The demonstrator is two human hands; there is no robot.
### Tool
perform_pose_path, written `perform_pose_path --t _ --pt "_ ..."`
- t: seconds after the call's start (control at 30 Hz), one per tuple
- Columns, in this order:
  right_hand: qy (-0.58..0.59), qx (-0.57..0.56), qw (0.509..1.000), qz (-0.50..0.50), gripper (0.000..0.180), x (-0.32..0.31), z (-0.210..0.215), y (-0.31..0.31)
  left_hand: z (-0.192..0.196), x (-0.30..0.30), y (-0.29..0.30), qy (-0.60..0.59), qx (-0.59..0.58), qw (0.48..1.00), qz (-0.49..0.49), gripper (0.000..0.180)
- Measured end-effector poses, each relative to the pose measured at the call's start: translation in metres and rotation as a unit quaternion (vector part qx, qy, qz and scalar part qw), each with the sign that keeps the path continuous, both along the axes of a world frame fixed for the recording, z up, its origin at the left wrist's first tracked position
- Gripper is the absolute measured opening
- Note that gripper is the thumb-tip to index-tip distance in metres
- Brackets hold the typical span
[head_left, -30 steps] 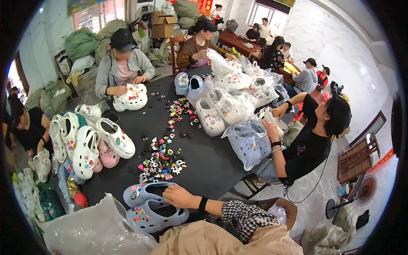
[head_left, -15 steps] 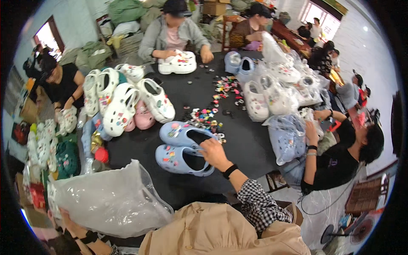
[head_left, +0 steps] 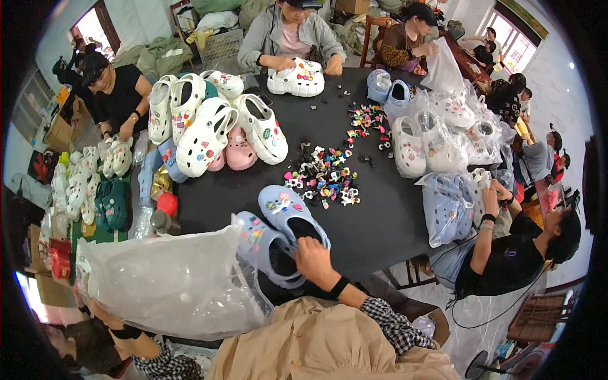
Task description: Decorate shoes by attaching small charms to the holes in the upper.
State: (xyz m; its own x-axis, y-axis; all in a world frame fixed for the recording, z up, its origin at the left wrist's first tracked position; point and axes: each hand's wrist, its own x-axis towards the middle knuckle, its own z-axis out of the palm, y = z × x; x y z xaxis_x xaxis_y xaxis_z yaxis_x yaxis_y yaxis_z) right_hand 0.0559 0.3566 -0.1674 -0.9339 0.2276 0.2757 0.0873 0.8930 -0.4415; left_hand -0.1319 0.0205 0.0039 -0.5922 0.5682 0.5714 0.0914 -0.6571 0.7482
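Two light blue clogs [head_left: 288, 218] with small charms lie side by side at the near edge of the black table [head_left: 380, 215]. My right hand [head_left: 313, 259] is closed over their heel ends. A large clear plastic bag [head_left: 171, 285] bulges just left of the clogs and touches the nearer one. My left hand [head_left: 95, 311] grips the bag's lower left edge and is mostly hidden behind the plastic. A black band sits on each of my wrists.
Loose colourful charms [head_left: 323, 177] are scattered mid-table. White clogs [head_left: 209, 126] and pink clogs [head_left: 237, 149] are heaped at the left, with bagged clogs [head_left: 437, 139] at the right. Seated people work at the far side [head_left: 291, 38], the left [head_left: 117, 88] and the right [head_left: 506, 253].
The view has swung left and down. My right hand has drawn the blue clogs toward me, up against the plastic bag, which now fills the lower left.
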Motion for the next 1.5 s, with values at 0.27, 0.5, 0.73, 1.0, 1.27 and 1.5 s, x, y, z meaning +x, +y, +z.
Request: perform_pose_path --t 0.27,0.5,0.73,1.0,1.27,1.5 --pt "0.048 -0.305 0.949 0.055 0.026 -0.005 0.069 0.023 0.038 0.008 0.01 0.046 -0.02 0.997 -0.065 0.031" --pt "0.222 -0.396 0.857 0.242 0.052 -0.005 0.191 0.023 0.076 0.031 0.047 0.104 -0.006 0.989 -0.105 0.029" --pt "0.019 -0.502 0.855 0.125 0.03 0.009 0.184 0.075 0.145 0.031 0.113 0.287 -0.439 0.794 0.308 0.04" --pt "0.109 -0.768 0.631 0.019 0.032 0.004 0.128 0.087 -0.048 -0.009 0.103 -0.2 -0.339 0.887 0.239 0.064" --pt "-0.016 -0.74 0.668 0.073 0.053 0.014 0.078 0.1 -0.112 0.026 0.138 -0.409 -0.208 0.887 -0.054 0.059" --pt "-0.017 -0.647 0.762 0.022 0.03 0.002 0.084 0.14 -0.068 0.006 0.142 -0.301 -0.284 0.91 -0.025 0.043"
